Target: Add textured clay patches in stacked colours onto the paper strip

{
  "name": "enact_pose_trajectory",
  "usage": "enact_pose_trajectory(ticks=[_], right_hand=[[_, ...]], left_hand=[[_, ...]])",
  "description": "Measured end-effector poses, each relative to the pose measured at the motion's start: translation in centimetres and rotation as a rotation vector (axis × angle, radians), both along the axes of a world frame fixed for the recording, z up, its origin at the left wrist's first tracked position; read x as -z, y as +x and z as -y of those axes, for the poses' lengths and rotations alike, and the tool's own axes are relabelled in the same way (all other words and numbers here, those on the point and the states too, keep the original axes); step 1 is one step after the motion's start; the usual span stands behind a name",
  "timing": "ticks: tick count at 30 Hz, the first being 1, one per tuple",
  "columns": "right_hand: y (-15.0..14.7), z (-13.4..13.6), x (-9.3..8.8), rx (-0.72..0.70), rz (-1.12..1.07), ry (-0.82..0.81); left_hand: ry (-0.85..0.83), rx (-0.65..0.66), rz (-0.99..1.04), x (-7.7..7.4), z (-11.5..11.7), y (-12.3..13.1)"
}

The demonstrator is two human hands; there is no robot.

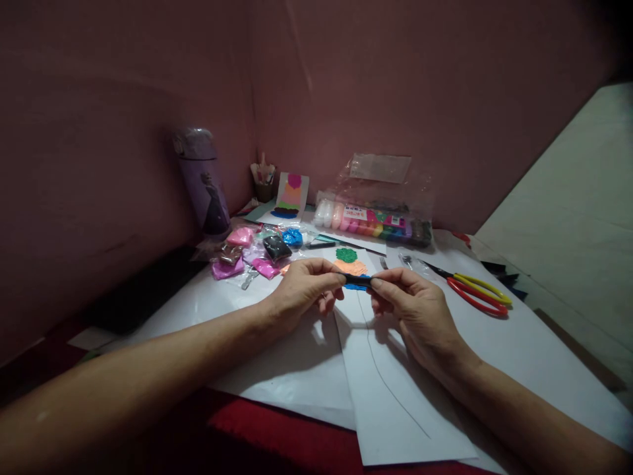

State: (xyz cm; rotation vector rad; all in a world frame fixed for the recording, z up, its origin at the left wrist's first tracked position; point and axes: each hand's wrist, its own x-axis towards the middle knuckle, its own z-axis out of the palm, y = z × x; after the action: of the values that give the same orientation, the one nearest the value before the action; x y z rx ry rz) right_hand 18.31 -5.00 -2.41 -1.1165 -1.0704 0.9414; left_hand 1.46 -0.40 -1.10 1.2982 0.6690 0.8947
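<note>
My left hand (304, 290) and my right hand (413, 303) meet above a white sheet (395, 389) and pinch the two ends of a short strip of black clay (357, 280) stretched between their fingertips. Both hands are closed in a pinch on it. Just behind the strip, on the same sheet, lie patches of green clay (346, 254) and orange clay (350, 266), with a bit of blue showing under the strip. A thin pencil line runs down the sheet toward me.
Small bags of coloured clay (257, 254) lie at the left. A boxed clay set in plastic wrap (376, 221) stands at the back wall. Red-and-yellow scissors (477, 290) lie at the right. A purple bottle (202, 181) and a small clay picture (291, 194) stand behind.
</note>
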Motion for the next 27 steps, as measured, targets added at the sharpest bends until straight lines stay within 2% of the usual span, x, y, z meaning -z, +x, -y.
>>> enact_pose_trajectory(ticks=[4, 12, 20, 27], right_hand=[[0.2, -0.2, 0.3, -0.023, -0.008, -0.047], [-0.7, 0.7, -0.4, -0.177, 0.111, 0.032], [-0.9, 0.8, -0.7, -0.169, 0.225, 0.045], [-0.8, 0.9, -0.8, -0.150, 0.181, 0.031]], left_hand=[[0.018, 0.024, -0.003, 0.2, -0.2, -0.3], [0.044, 0.141, -0.099, -0.4, 0.1, -0.1], [0.080, 0.101, -0.196, -0.9, 0.3, 0.1], [0.020, 0.102, -0.134, -0.6, 0.1, 0.0]])
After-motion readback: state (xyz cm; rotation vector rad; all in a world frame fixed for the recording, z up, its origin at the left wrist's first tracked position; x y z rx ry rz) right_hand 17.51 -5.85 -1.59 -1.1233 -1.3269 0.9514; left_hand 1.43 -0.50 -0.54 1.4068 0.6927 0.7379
